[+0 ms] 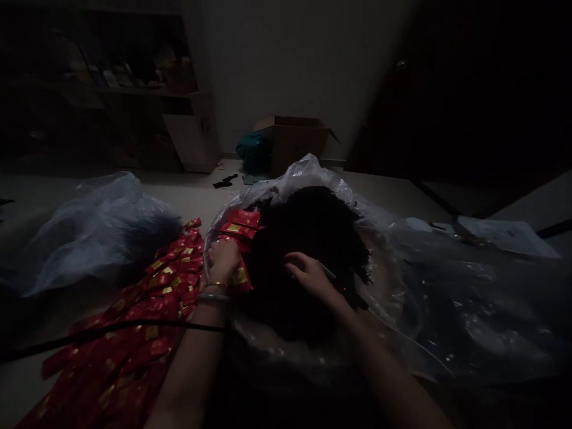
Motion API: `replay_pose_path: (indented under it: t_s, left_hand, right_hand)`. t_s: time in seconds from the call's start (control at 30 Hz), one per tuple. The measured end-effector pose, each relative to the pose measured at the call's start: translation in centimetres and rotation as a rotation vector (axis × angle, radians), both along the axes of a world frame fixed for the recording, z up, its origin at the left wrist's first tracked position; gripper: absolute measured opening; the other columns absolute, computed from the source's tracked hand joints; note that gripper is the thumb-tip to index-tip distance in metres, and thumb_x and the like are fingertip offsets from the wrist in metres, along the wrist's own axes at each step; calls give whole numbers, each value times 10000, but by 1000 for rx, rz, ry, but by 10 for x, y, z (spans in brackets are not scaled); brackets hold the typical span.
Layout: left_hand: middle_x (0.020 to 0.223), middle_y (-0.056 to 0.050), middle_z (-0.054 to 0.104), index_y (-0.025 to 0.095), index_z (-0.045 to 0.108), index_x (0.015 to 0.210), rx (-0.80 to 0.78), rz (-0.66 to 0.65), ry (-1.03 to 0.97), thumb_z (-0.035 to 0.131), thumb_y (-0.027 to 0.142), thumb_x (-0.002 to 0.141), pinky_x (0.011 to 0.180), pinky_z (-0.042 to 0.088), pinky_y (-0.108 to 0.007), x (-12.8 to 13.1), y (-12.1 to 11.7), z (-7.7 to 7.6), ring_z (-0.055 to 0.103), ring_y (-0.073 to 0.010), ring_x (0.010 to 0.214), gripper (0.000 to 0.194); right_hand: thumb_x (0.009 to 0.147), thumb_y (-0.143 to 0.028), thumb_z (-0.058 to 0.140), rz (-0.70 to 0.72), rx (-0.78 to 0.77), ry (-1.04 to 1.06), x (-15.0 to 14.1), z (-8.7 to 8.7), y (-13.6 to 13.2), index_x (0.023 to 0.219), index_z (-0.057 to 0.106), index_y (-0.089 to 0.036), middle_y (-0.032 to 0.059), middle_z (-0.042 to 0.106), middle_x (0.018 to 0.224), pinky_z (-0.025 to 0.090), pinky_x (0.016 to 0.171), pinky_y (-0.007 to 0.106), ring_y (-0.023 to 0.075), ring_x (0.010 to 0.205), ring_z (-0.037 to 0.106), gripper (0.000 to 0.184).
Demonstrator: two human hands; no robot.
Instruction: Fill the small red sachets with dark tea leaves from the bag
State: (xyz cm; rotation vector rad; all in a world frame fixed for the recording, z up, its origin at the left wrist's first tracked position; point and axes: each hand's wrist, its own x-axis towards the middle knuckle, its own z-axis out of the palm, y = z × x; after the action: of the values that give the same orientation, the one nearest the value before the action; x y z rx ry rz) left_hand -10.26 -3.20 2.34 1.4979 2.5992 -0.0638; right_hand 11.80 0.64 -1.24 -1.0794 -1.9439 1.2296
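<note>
The room is dim. My left hand (222, 260) is closed on red packets with gold labels (238, 276) at the edge of a clear plastic bag (313, 173). Two bangles sit on that wrist. My right hand (307, 274) rests on a dark fluffy mass (313, 232) inside the bag, fingers curled and pinching something thin that I cannot make out. A large heap of the same red packets (147, 310) spreads over the floor to the left of my left arm.
Another crumpled plastic bag (93, 229) lies at the left. A black cable (111, 330) crosses the packets. An open cardboard box (292, 140) and a teal bundle (254, 152) stand by the wall. Shelves (111, 83) are at the back left, papers (504, 232) at the right.
</note>
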Motion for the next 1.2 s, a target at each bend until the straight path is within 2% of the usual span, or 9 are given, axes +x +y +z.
replay_pose_path:
  t_s: [0.13, 0.27, 0.43, 0.6, 0.7, 0.77, 0.87, 1.0, 1.2]
  left_hand:
    - [1064, -238, 642, 106, 683, 1009, 10, -25, -20, 370, 121, 818, 789, 422, -406, 3, 2, 6, 563, -360, 1010, 366]
    - [1077, -181, 659, 139, 669, 1019, 139, -107, -187, 411, 160, 815, 792, 437, -362, 2, 4, -1, 598, -305, 983, 330]
    - [826, -80, 699, 150, 673, 855, 296, -354, -587, 522, 121, 678, 688, 455, -271, 4, 8, -8, 620, -206, 775, 234]
    - [794, -19, 656, 165, 622, 860, 481, -618, -989, 576, 189, 708, 681, 467, -256, 25, 7, -2, 595, -150, 730, 162]
    - [776, -11, 628, 163, 583, 842, 599, -621, -1159, 637, 223, 712, 691, 473, -254, 38, 6, 1, 589, -137, 731, 153]
    - [861, -25, 641, 170, 563, 947, 665, -568, -1294, 691, 233, 685, 743, 485, -268, 43, 6, 0, 606, -147, 807, 299]
    - [1020, -67, 656, 167, 561, 1064, 555, -514, -1449, 728, 234, 639, 795, 494, -299, 47, 8, -4, 618, -183, 917, 461]
    - [869, -57, 709, 117, 673, 897, 313, -511, -1335, 636, 283, 722, 706, 496, -281, 52, 9, -9, 644, -194, 789, 244]
    - [785, -18, 726, 141, 704, 832, 489, -517, -1093, 597, 219, 750, 648, 472, -231, 64, 8, -9, 652, -174, 737, 155]
  right_hand:
    - [786, -249, 546, 15, 41, -17, -4, 2, -4, 981, 640, -211, 16, 687, 816, 518, 680, 304, 165, 740, 646, 220]
    - [794, -225, 541, 32, 52, -34, -6, 1, -6, 985, 642, -210, 26, 692, 833, 511, 710, 315, 176, 770, 652, 217]
    - [807, -203, 548, 28, 149, -15, -11, -2, -11, 1100, 608, -195, 88, 665, 1051, 498, 840, 362, 202, 926, 637, 300]
    - [746, -124, 610, 62, 367, 75, -14, -1, -14, 1249, 525, -207, 113, 567, 1247, 435, 972, 400, 231, 1140, 537, 517]
    - [770, -85, 558, 0, 399, 107, -12, 5, -14, 1138, 604, -234, 65, 643, 1056, 491, 870, 353, 196, 975, 605, 399]
    - [793, -109, 546, -88, 394, 154, -10, 10, -13, 1046, 644, -241, 43, 653, 959, 504, 815, 331, 184, 897, 618, 302]
    - [811, -176, 560, -225, 349, 247, -7, 16, -11, 1001, 653, -240, 36, 651, 934, 504, 799, 325, 186, 885, 621, 222]
    - [816, -213, 565, -280, 382, 216, -1, 19, -5, 1033, 642, -238, 42, 639, 947, 504, 787, 330, 192, 883, 613, 232]
    - [809, -227, 597, -354, 709, -19, 11, 28, 1, 894, 664, -200, 79, 606, 902, 490, 738, 355, 226, 872, 556, 111]
